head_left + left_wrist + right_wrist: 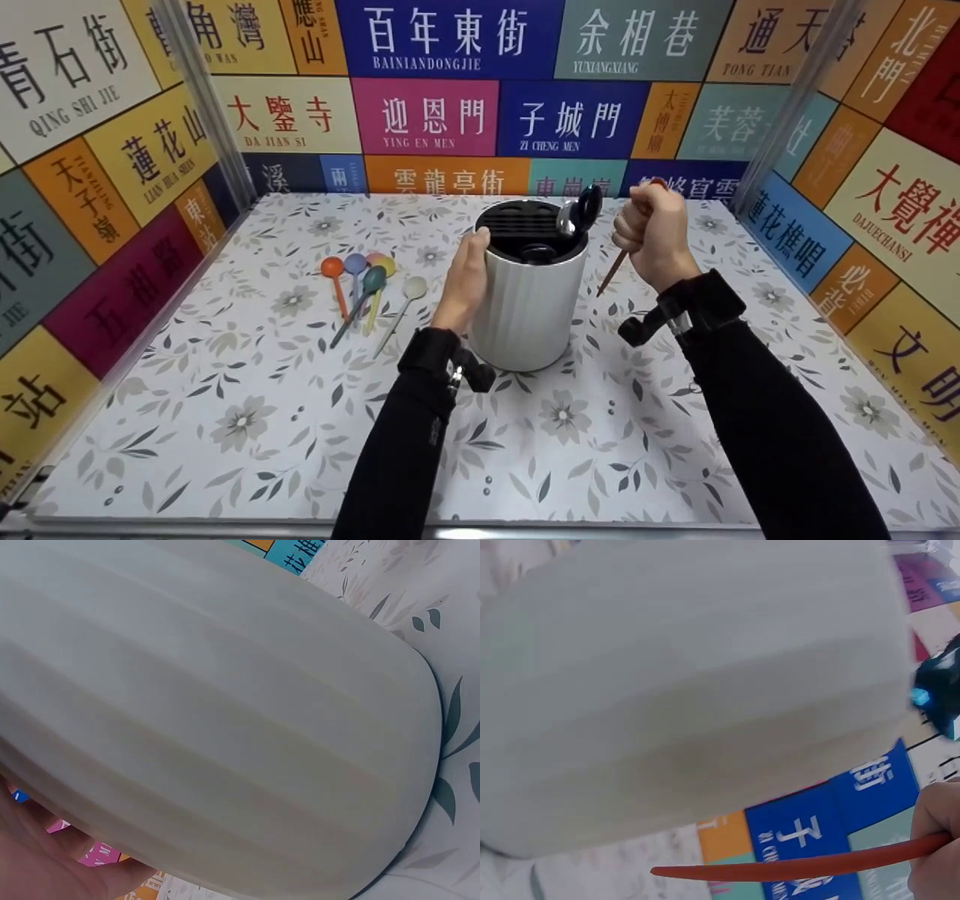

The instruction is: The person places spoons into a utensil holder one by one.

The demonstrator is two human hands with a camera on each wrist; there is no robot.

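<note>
A white ribbed utensil holder [529, 307] with a black slotted top [514, 217] stands upright on the table. My left hand [463, 279] holds its left side, a fingertip at the rim; in the left wrist view the fingers [75, 870] lie along its wall. To the right of the holder, my right hand [654, 234] grips a reddish-brown spoon [802, 868] in a fist. Its thin tapered handle points down and left, while the upper end is mostly hidden by the hand. A shiny metal utensil [568, 218] and a black one [590, 202] stick up from the holder's right opening.
Left of the holder lie several colored spoons: orange [331, 267], blue [355, 263], dark green [373, 280], yellow [385, 264] and a pale one [414, 287]. Panels with printed street signs [442, 116] wall in the flower-patterned table [247, 465] at the back and sides.
</note>
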